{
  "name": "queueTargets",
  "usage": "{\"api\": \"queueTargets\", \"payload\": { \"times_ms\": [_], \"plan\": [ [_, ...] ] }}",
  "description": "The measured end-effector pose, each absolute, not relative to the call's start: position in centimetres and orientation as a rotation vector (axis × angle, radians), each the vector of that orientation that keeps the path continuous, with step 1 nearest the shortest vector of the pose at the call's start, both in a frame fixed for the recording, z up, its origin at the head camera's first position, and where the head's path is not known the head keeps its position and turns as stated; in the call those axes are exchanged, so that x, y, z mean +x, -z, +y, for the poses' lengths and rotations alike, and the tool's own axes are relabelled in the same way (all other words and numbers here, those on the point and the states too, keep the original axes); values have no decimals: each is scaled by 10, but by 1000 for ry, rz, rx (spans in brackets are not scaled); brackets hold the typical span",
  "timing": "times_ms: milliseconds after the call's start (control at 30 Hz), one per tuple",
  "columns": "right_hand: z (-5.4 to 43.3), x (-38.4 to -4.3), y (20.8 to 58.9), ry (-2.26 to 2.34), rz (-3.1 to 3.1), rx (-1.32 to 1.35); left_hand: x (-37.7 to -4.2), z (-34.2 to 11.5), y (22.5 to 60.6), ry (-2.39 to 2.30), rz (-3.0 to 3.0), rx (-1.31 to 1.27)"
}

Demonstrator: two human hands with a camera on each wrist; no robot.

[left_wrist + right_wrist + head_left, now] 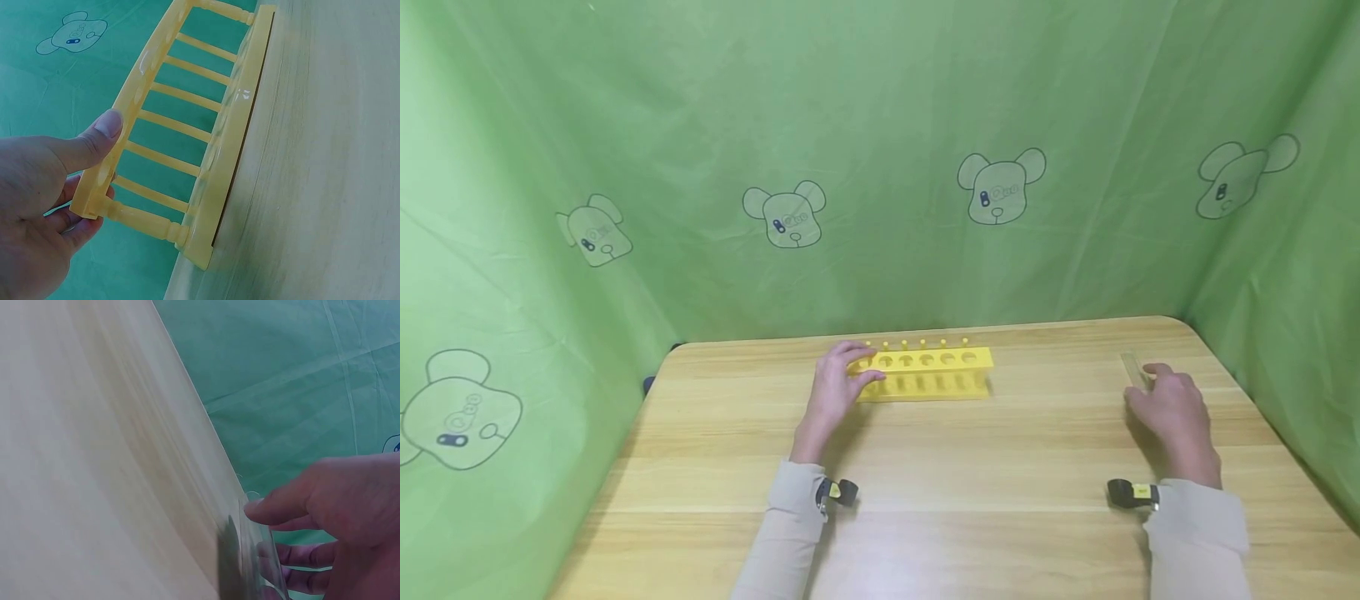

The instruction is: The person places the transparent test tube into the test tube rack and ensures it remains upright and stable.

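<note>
A yellow test tube rack (925,360) stands upright at the back middle of the table, with a row of holes in its top plate and thin pegs along the back. My left hand (835,385) grips the left end of that top plate; in the left wrist view the thumb (107,125) lies on one side and the fingers curl under the other. Off to the right, my right hand (1172,408) holds a clear test tube (1132,367) between thumb and fingers. Seen from the right wrist, the tube (251,550) is close over the wood, its lower part cut off.
The wooden table (985,467) has rounded back corners. Behind it and at both sides hangs a green curtain (880,100) printed with bear heads. A dark strap with a small camera sits on each wrist.
</note>
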State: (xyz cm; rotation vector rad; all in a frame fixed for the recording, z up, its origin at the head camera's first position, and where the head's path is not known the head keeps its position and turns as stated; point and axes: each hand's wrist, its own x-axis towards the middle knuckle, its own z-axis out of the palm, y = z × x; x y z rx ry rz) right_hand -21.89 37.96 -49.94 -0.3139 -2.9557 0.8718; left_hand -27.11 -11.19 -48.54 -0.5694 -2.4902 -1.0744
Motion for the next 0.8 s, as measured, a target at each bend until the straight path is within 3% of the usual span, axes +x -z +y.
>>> {"api": "queueTargets", "payload": {
  "times_ms": [800],
  "plan": [
    [379, -220, 503, -847, -2928, -413, -272, -112, 487, 1071, -2486, -580]
  ]
}}
